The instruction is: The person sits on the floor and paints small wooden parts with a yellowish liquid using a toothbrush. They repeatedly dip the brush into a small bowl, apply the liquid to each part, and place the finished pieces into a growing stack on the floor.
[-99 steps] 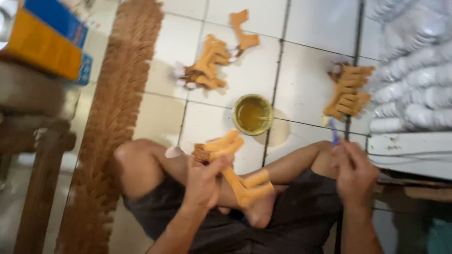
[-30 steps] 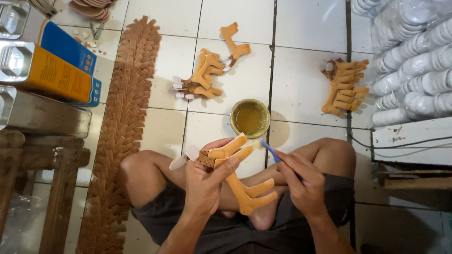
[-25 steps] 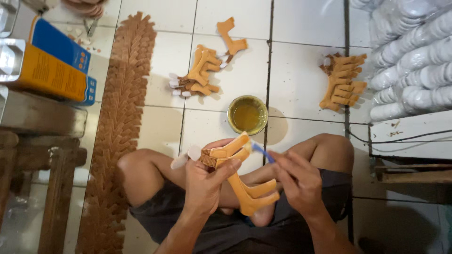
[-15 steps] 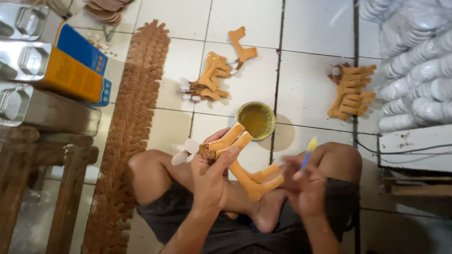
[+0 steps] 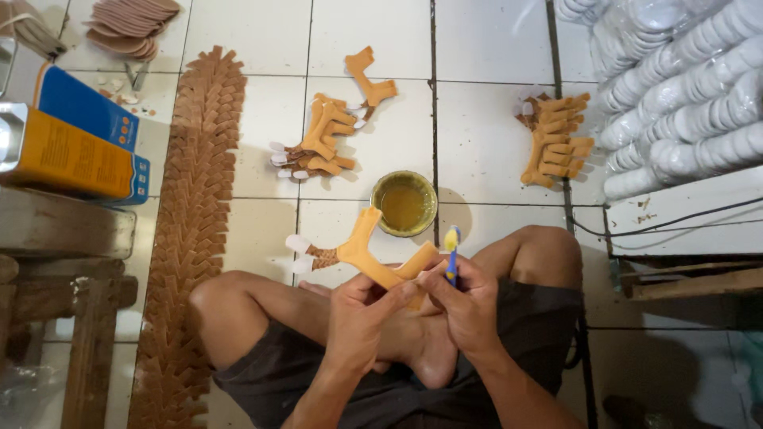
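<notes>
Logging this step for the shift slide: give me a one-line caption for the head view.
Seated cross-legged on a tiled floor, left hand holds a tan Y-shaped piece, right hand a small brush, near a glue bowl.

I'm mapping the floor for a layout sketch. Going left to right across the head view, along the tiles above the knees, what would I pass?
Orange-and-blue box → long row of brown pieces → tan strap pile → glue bowl → second strap pile → bagged white soles.
</notes>
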### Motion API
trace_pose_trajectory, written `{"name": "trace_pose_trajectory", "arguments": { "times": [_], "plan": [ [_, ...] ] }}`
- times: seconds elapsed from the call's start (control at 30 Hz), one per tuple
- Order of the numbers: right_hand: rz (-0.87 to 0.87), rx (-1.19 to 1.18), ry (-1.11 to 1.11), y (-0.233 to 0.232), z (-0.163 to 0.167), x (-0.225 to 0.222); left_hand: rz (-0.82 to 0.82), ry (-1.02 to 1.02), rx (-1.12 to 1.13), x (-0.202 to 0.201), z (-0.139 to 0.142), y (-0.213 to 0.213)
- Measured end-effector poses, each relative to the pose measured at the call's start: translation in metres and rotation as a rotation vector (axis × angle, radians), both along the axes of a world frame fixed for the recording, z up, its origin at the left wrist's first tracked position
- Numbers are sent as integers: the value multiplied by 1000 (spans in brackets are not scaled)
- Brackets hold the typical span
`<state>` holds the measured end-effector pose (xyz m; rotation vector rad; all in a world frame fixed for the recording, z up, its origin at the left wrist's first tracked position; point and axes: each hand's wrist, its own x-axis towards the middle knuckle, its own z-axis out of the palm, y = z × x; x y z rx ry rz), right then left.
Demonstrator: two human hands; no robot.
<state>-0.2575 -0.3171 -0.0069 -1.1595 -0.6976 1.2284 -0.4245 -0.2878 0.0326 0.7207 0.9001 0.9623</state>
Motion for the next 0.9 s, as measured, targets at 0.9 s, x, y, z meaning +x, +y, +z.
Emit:
{"name": "trace_pose_trajectory", "arguments": {
  "times": [0.9],
  "plan": [
    [13,261,-895,12,66,44,26,-185,90,-21,10,-1]
  ]
}}
